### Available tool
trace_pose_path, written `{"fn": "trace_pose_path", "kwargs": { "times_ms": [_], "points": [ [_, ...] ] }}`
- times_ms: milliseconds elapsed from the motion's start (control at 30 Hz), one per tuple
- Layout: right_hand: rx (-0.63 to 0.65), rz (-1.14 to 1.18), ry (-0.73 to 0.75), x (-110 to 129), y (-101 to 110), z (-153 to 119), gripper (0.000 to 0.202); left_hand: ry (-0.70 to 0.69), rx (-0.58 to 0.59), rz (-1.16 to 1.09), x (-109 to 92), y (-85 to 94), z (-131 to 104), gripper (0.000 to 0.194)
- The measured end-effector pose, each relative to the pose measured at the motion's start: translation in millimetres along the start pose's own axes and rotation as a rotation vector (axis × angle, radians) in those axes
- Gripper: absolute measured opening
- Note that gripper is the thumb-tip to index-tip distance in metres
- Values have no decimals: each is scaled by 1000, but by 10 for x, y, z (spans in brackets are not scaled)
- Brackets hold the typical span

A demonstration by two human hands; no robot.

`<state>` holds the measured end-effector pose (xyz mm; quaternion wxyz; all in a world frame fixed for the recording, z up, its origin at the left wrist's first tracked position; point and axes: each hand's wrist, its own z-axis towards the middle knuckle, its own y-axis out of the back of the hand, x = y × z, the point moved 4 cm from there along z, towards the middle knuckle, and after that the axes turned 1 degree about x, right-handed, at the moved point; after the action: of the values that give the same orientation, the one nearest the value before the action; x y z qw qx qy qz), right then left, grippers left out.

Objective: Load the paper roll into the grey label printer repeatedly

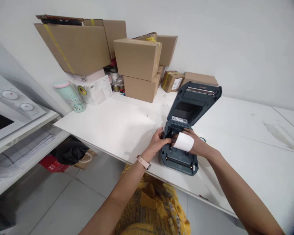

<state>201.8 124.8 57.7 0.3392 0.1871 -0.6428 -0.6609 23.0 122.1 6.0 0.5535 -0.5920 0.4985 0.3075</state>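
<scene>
while the left hand (156,143) spreads thumb from fingers over the left edge of the open label printer (178,165), the white paper roll (184,141) sits just right of its thumb, partly covering the right hand (198,145), whose grip i cannot tell.

White wall (247,49) behind long white table (110,124); pale tiled floor (71,209) below; white shelves (46,121) at left.

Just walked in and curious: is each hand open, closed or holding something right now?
Left hand: at the printer's left side; whether it grips anything cannot be told.
Right hand: holding the white roll.
</scene>
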Motion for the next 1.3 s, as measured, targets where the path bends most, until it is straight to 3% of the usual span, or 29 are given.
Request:
{"fn": "trace_pose_path", "kwargs": {
  "times_ms": [100, 267, 533, 733, 1300],
  "points": [
    [74, 44, 4, 120, 40, -7, 42, -18, 13, -13, 14, 7, 5, 95],
    [61, 56, -52, 219, 30, -47, 51, -30, 13, -3, 31, 18, 9, 95],
    [-325, -107, -135, 531, 19, -294, 40, -35, 9, 7, 24, 4, -3, 93],
    [-445, -155, -75, 877, 29, -436, 19, -28, -8, -5, 20, -1, -7, 93],
    [-430, -276, -66, 1272, -90, -631, 39, -6, -10, -17, -18, -6, -47, 92]
  ]
}}
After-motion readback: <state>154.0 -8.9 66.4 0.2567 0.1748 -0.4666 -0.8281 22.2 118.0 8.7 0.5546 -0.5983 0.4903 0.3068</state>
